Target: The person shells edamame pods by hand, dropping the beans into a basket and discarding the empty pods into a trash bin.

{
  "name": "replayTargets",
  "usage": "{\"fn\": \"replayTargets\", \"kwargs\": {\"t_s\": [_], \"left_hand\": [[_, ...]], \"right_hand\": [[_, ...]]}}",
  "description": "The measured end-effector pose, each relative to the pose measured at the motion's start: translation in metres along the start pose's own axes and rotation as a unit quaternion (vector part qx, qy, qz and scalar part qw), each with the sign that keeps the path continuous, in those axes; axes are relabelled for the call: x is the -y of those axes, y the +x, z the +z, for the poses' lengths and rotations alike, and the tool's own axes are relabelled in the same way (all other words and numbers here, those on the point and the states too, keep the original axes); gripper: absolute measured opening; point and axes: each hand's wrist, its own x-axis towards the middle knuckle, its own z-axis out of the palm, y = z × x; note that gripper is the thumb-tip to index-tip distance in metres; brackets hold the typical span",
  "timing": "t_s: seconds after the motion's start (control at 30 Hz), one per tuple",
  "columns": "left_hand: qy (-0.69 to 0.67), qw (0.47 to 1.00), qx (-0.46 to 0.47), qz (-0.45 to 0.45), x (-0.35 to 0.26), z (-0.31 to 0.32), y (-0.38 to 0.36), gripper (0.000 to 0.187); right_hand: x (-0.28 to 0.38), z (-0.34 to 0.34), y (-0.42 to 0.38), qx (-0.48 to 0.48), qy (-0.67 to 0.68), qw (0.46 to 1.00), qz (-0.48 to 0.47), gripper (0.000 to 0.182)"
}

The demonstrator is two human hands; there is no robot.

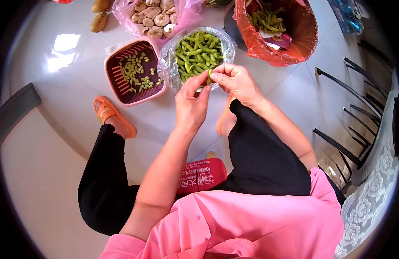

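My left hand point(190, 103) and my right hand point(237, 81) meet over the floor, both pinching one green bean pod point(209, 77) between their fingertips. Just beyond them lies a clear plastic bag point(167, 64) full of green pods point(195, 52). To its left a dark red slotted basket point(117, 84) holds several shelled beans point(136, 71).
An orange-lined bin point(294, 39) with empty pods stands at the back right. A pink bag point(188, 15) of mushrooms and potatoes point(99, 21) lie at the back. Black chair legs point(346, 112) and a lace tablecloth point(372, 185) are on the right. My orange sandal point(106, 113) rests on the tile.
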Motion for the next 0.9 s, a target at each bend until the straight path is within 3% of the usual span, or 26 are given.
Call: {"fn": "replayTargets", "kwargs": {"t_s": [0.13, 0.3, 0.4, 0.47, 0.6, 0.9], "left_hand": [[-0.059, 0.998, -0.017, -0.021, 0.005, -0.007, 0.003, 0.027], [0.065, 0.997, -0.039, 0.011, 0.006, -0.002, 0.003, 0.028], [0.118, 0.989, -0.054, 0.076, 0.006, 0.002, 0.003, 0.024], [0.201, 0.965, -0.06, 0.16, 0.003, 0.0, 0.005, 0.021], [0.188, 0.97, -0.051, 0.148, 0.001, -0.003, 0.009, 0.021], [0.186, 0.96, -0.049, 0.202, 0.01, -0.007, 0.014, 0.022]], "right_hand": [[0.007, 0.009, 0.0, -0.005, -0.064, 0.996, -0.064, 0.02], [0.017, 0.009, -0.001, 0.017, -0.139, 0.988, -0.063, 0.012], [0.012, 0.006, 0.002, -0.006, -0.189, 0.98, -0.055, 0.012], [0.008, 0.001, 0.006, 0.014, -0.147, 0.988, -0.051, 0.012], [0.014, 0.0, 0.007, 0.027, -0.087, 0.994, -0.054, 0.011], [0.009, 0.018, 0.01, -0.068, -0.17, 0.98, -0.073, 0.01]]}}
